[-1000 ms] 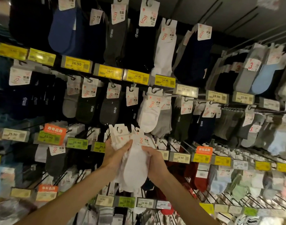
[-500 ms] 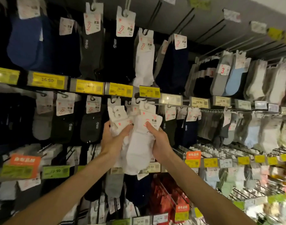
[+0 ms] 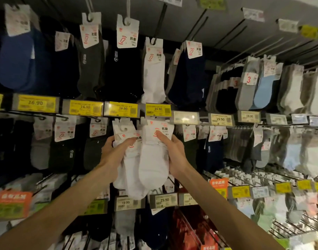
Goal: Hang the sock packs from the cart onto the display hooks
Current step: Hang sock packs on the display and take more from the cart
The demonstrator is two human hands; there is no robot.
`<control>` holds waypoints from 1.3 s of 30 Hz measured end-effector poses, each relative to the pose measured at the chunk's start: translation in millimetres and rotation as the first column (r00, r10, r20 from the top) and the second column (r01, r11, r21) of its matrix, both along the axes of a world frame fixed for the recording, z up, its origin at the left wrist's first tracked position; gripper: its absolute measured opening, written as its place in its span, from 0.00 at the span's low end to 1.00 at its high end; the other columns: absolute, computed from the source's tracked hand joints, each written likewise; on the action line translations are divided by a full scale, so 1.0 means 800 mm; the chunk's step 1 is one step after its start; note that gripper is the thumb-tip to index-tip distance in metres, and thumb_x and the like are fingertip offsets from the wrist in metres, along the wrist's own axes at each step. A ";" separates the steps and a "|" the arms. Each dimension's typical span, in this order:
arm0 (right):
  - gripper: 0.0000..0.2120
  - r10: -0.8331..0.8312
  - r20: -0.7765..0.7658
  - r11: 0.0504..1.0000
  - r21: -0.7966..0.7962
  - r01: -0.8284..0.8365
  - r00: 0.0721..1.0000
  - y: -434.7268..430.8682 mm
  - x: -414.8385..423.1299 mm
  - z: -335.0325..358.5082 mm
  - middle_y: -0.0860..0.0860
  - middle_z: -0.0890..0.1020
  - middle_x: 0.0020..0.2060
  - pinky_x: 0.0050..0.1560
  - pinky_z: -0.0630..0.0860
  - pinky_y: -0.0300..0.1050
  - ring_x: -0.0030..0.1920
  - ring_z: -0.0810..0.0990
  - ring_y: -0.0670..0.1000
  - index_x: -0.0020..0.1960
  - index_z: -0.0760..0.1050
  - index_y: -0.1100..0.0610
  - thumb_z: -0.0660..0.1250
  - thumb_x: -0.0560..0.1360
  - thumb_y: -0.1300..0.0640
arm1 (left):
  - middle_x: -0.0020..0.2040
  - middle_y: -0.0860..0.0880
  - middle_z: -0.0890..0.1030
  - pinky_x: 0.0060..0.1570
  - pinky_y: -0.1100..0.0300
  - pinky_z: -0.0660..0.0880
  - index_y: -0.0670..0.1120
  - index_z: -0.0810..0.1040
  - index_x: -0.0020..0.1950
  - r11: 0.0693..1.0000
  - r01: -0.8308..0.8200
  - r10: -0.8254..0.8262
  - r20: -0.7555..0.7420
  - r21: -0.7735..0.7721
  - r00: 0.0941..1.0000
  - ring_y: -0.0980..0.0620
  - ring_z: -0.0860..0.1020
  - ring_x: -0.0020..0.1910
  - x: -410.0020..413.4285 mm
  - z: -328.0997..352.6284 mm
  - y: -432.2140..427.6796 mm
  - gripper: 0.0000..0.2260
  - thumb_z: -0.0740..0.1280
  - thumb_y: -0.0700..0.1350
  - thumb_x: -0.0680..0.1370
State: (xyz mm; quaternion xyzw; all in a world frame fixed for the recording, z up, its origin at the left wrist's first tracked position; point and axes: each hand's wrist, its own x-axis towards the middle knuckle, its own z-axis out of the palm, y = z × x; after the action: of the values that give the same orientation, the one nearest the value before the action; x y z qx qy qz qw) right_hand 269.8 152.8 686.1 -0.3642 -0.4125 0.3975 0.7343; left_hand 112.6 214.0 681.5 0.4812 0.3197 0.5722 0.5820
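Observation:
I hold a bundle of white sock packs [image 3: 152, 165] up against the sock wall, at the second row of hooks. My left hand [image 3: 116, 152] grips the left packs, thumb over their card headers. My right hand [image 3: 172, 154] grips the front pack, thumb pressed on its white header card [image 3: 161, 130]. The header tops reach just under the yellow 16.90 price tag [image 3: 158, 110]. Directly above, a white sock pack [image 3: 153, 74] hangs from a black display hook [image 3: 159, 24]. The hook behind my packs is hidden by them.
Dark, grey and navy sock packs [image 3: 122, 69] fill the hooks left and right of my hands. Bare black hook rods [image 3: 199, 26] stick out at the upper right. Price-tag rails [image 3: 219, 119] run across each row. Lower rows hold more packs and orange tags [image 3: 218, 184].
Both hands have raised the white sock bundle from the third row up to the second row, and the view has tilted upward with them.

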 end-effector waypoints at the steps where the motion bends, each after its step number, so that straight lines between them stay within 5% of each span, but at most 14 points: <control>1: 0.18 -0.012 0.000 1.000 -0.008 0.012 1.000 0.001 0.000 0.004 0.56 0.85 0.51 0.49 0.82 0.51 0.51 0.85 0.55 0.61 0.77 0.61 0.73 0.74 0.57 | 0.50 0.50 0.83 0.35 0.59 0.73 0.51 0.75 0.63 1.000 -0.004 0.004 -0.003 -0.001 1.000 0.53 0.81 0.43 0.000 0.003 0.001 0.21 0.76 0.45 0.72; 4: 0.18 -0.040 0.020 0.999 -0.025 0.040 0.999 0.008 0.001 0.010 0.53 0.86 0.48 0.43 0.82 0.48 0.48 0.86 0.53 0.60 0.77 0.59 0.75 0.72 0.57 | 0.46 0.53 0.81 0.34 0.60 0.71 0.51 0.74 0.62 1.000 -0.006 0.006 -0.006 -0.008 1.000 0.54 0.80 0.42 0.002 0.007 0.004 0.20 0.75 0.46 0.73; 11: 0.19 -0.046 -0.004 0.999 -0.004 0.046 0.999 0.013 0.008 -0.003 0.54 0.86 0.48 0.47 0.83 0.52 0.48 0.86 0.54 0.61 0.75 0.61 0.74 0.73 0.59 | 0.47 0.51 0.82 0.33 0.61 0.72 0.50 0.74 0.66 1.000 -0.002 0.002 -0.020 -0.009 1.000 0.54 0.80 0.42 0.008 0.003 0.002 0.22 0.75 0.45 0.73; 14: 0.25 -0.080 -0.030 0.996 -0.033 0.079 0.996 0.021 0.016 -0.012 0.54 0.86 0.49 0.42 0.82 0.49 0.46 0.86 0.53 0.64 0.72 0.59 0.77 0.70 0.56 | 0.48 0.50 0.83 0.34 0.60 0.73 0.49 0.74 0.65 1.000 0.017 -0.017 -0.019 -0.003 1.000 0.53 0.81 0.43 0.011 0.002 0.001 0.22 0.75 0.44 0.73; 17: 0.36 -0.105 0.015 0.992 -0.068 0.106 0.994 0.030 0.019 -0.014 0.55 0.83 0.56 0.49 0.83 0.55 0.48 0.86 0.53 0.66 0.70 0.55 0.80 0.64 0.50 | 0.47 0.50 0.83 0.32 0.61 0.73 0.49 0.74 0.65 1.000 0.009 -0.010 -0.020 -0.006 1.000 0.53 0.81 0.42 0.014 -0.003 -0.002 0.21 0.74 0.44 0.74; 24: 0.26 -0.137 0.059 0.988 -0.070 0.141 0.989 0.051 0.031 -0.014 0.50 0.86 0.46 0.54 0.80 0.59 0.48 0.85 0.53 0.61 0.70 0.52 0.78 0.68 0.54 | 0.50 0.50 0.83 0.34 0.62 0.74 0.49 0.74 0.64 0.999 -0.022 0.024 -0.048 0.032 0.999 0.54 0.81 0.43 0.011 -0.011 0.000 0.21 0.75 0.44 0.74; 29: 0.35 -0.224 0.173 0.967 -0.085 0.241 0.959 0.081 0.041 -0.017 0.50 0.82 0.54 0.57 0.79 0.58 0.53 0.83 0.52 0.63 0.63 0.44 0.79 0.63 0.47 | 0.53 0.50 0.83 0.49 0.52 0.80 0.55 0.75 0.60 0.992 -0.094 0.104 -0.127 0.086 0.986 0.49 0.83 0.50 -0.017 -0.023 0.010 0.19 0.76 0.46 0.72; 35: 0.36 -0.197 0.329 0.954 -0.152 0.258 0.923 0.127 0.041 -0.026 0.52 0.73 0.68 0.65 0.73 0.58 0.66 0.74 0.58 0.76 0.54 0.53 0.69 0.76 0.47 | 0.53 0.48 0.84 0.52 0.50 0.79 0.54 0.77 0.55 0.991 -0.119 0.125 -0.126 0.056 0.984 0.47 0.83 0.50 -0.043 -0.028 0.016 0.15 0.76 0.44 0.72; 39: 0.39 -0.192 0.353 0.944 -0.190 0.271 0.916 0.156 0.034 -0.033 0.55 0.68 0.73 0.69 0.69 0.57 0.70 0.69 0.59 0.77 0.52 0.57 0.67 0.76 0.43 | 0.52 0.49 0.83 0.44 0.55 0.78 0.54 0.76 0.56 0.992 -0.110 0.117 -0.137 0.057 0.984 0.49 0.82 0.49 -0.042 -0.027 0.013 0.15 0.76 0.44 0.73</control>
State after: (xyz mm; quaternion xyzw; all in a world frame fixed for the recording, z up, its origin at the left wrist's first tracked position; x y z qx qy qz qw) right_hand 296.8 277.4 659.6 -0.5563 -0.4332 0.2866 0.6486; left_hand 78.8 224.2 659.8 0.5154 0.3728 0.5769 0.5125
